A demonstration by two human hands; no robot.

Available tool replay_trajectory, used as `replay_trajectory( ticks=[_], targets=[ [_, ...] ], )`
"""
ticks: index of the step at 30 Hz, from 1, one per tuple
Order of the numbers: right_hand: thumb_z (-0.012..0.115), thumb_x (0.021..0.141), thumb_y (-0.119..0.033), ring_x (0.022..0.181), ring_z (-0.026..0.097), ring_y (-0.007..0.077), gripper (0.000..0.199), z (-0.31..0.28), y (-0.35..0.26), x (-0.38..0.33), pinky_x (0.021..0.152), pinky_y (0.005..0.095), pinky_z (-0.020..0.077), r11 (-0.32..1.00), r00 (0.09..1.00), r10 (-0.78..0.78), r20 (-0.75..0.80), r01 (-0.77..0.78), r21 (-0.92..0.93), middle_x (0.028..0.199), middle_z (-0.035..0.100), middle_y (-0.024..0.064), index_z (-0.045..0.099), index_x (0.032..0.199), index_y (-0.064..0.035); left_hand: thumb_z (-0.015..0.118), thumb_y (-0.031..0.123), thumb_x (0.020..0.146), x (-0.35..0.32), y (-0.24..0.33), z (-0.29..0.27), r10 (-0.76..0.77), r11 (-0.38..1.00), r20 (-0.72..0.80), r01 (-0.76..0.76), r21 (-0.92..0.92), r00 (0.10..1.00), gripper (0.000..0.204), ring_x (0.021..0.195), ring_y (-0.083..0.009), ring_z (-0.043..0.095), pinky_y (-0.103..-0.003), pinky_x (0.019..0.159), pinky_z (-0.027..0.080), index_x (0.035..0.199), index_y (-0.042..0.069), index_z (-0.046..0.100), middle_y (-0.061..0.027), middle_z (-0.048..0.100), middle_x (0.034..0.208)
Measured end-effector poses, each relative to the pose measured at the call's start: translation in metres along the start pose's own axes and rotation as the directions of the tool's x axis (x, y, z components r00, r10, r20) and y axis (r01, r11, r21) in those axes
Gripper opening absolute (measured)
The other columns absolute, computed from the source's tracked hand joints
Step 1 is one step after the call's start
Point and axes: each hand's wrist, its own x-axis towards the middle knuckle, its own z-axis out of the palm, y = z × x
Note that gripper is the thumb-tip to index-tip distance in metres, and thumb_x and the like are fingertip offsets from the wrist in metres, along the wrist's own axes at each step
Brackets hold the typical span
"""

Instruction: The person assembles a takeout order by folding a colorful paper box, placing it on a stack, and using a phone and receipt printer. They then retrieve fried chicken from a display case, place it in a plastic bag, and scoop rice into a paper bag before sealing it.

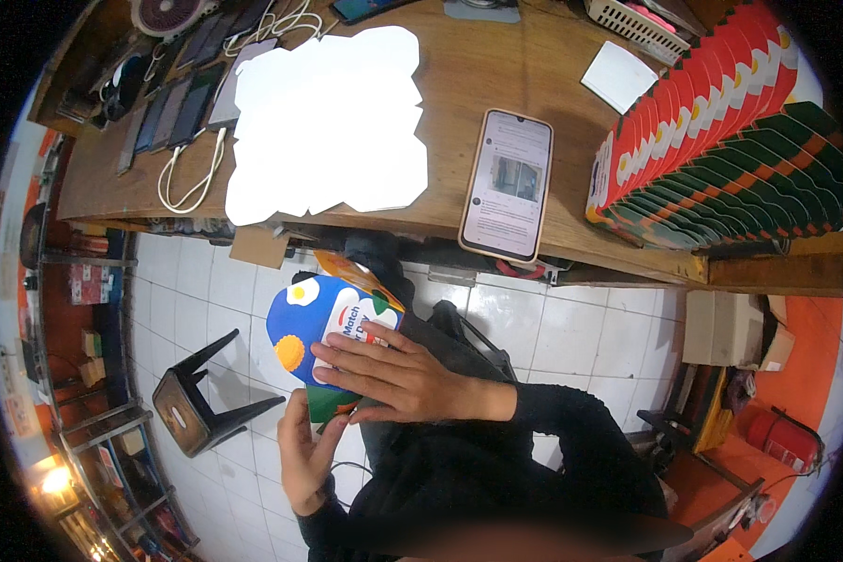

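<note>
- Blue card box (332,292), one, between the person's body and the desk; one fried-egg print and one orange round print show on its left part.
- White patch (345,320) on that face, lettered in dark print, partly covered by fingers.
- Right hand (393,375), at five o'clock on the box: fingers straight, laid flat over the print.
- Left hand (306,459), at six o'clock: thumb and forefinger slightly apart at the green flap (324,405); whether they grip, I cannot tell.
- Wooden desk (454,84), twelve o'clock, bearing one white cut-out card sheet (332,122), single or stacked unclear.
- Phone (506,187), one, between one and two: screen lit, small text around a photo.
- Red-and-green cartons (721,140), two o'clock, more than ten, overlapping too much for an exact count.
- Dark stool (185,412), one, eight o'clock, on white tiles (225,281).
</note>
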Motion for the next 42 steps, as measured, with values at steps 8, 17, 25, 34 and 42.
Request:
replay_trajectory(
  ticks=[8,17,25,34,42],
  targets=[
    [0.073,0.082,-0.038,0.137,0.045,0.0227,0.065,0.002,0.003,0.005,0.118,0.0446,0.0283,0.999,0.997,0.020,-0.080,-0.017,0.040,0.146,0.049,0.0076,0.055,0.138,-0.0126,0.062,0.000,0.092,0.012,0.018,-0.023,-0.044,0.990,0.230,0.073,-0.119,0.972,0.032,0.096,-0.0126,0.060,-0.026,0.087,0.048,0.122,-0.008,0.054,-0.0109,0.066,0.106],
    [0.074,0.083,-0.022,0.130,0.052,0.0273,0.052,-0.013,-0.006,0.002,0.112,0.0470,0.0352,0.980,0.977,0.116,-0.176,-0.141,-0.139,0.135,0.058,0.0095,0.061,0.132,-0.0085,0.055,-0.002,0.096,0.031,0.024,0.001,0.083,0.962,0.084,-0.058,-0.266,0.993,0.022,0.103,-0.0111,0.062,-0.027,0.088,0.053,0.118,-0.001,0.053,-0.0069,0.065,0.106],
    [0.073,0.085,-0.015,0.117,0.061,0.0319,0.040,-0.027,-0.012,0.016,0.104,0.0464,0.0439,0.990,0.973,0.139,-0.183,-0.143,-0.008,0.125,0.064,0.0150,0.065,0.121,-0.0028,0.060,0.009,0.097,0.046,0.015,-0.014,0.155,0.945,0.356,-0.033,-0.326,0.921,0.026,0.114,-0.0161,0.060,-0.032,0.098,0.049,0.121,0.001,0.056,-0.0095,0.062,0.117],
    [0.049,0.101,-0.045,0.107,0.061,0.0285,0.054,-0.038,-0.036,0.015,0.093,0.0357,0.0475,0.913,0.917,0.345,-0.201,-0.278,0.299,0.118,0.062,0.0192,0.065,0.119,0.0028,0.040,0.069,0.091,0.049,0.008,0.004,0.328,0.814,0.493,0.023,-0.580,0.806,0.084,0.138,-0.0317,0.040,-0.043,0.111,0.031,0.138,0.001,0.051,-0.0213,0.049,0.142],
    [0.059,0.096,-0.012,0.104,0.057,0.0176,0.024,-0.018,-0.021,0.006,0.087,0.0272,0.0450,0.660,0.809,0.568,-0.148,-0.341,0.669,0.115,0.059,0.0128,0.064,0.114,0.0043,0.026,0.064,0.098,0.030,0.003,0.023,0.288,0.891,0.329,-0.125,-0.436,0.899,0.078,0.142,-0.0342,0.031,-0.046,0.114,0.025,0.140,0.002,0.049,-0.0201,0.043,0.147]
  ],
)
